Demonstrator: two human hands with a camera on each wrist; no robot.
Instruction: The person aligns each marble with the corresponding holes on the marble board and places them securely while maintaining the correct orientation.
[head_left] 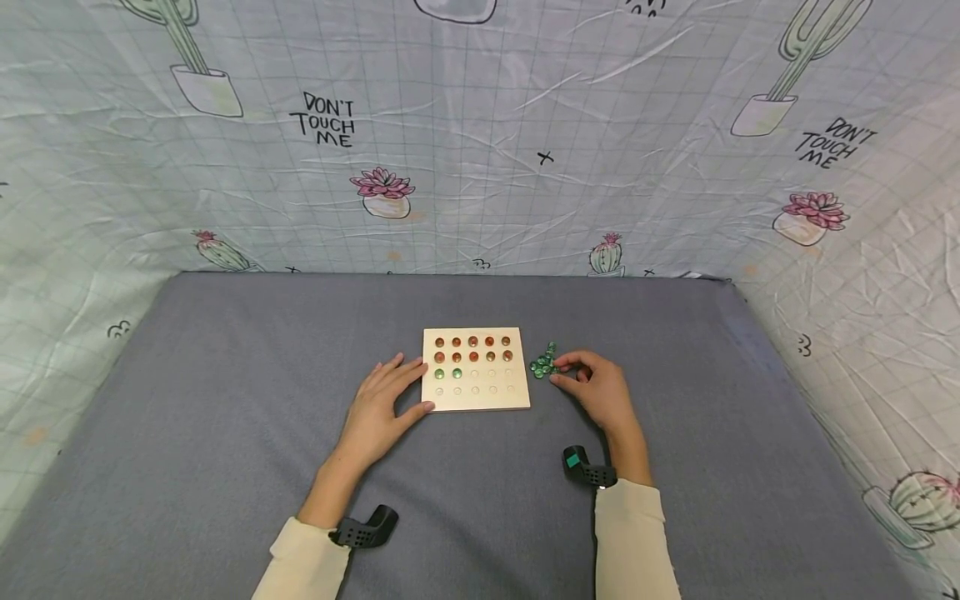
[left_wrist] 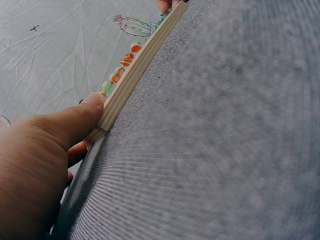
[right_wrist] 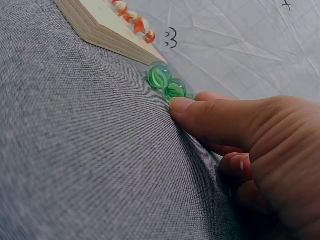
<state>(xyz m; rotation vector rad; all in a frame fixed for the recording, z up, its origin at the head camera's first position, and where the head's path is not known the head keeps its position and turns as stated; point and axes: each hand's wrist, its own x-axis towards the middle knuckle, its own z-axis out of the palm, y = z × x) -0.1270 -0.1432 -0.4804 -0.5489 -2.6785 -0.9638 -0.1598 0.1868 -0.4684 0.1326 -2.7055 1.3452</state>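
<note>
A pale wooden board (head_left: pixel 476 400) with rows of round hollows lies flat on the cloth. Orange-swirled marbles (head_left: pixel 473 342) fill its two far rows; two green marbles (head_left: pixel 448 373) sit at the left of the third row. My left hand (head_left: pixel 378 417) rests against the board's left edge, its thumb on the near corner and its fingers spread. To the right of the board lies a cluster of loose green marbles (head_left: pixel 540 367). At that cluster, my right hand (head_left: pixel 600 396) pinches a green marble between thumb and index finger, mostly hidden by the thumb (right_wrist: pixel 200 112).
Grey cloth (head_left: pixel 480 500) covers the table. A pale curtain (head_left: pixel 480 150) printed with cacti stands behind it and along both sides. Each wrist wears a black camera band, the left one (head_left: pixel 367 529) and the right one (head_left: pixel 588 468).
</note>
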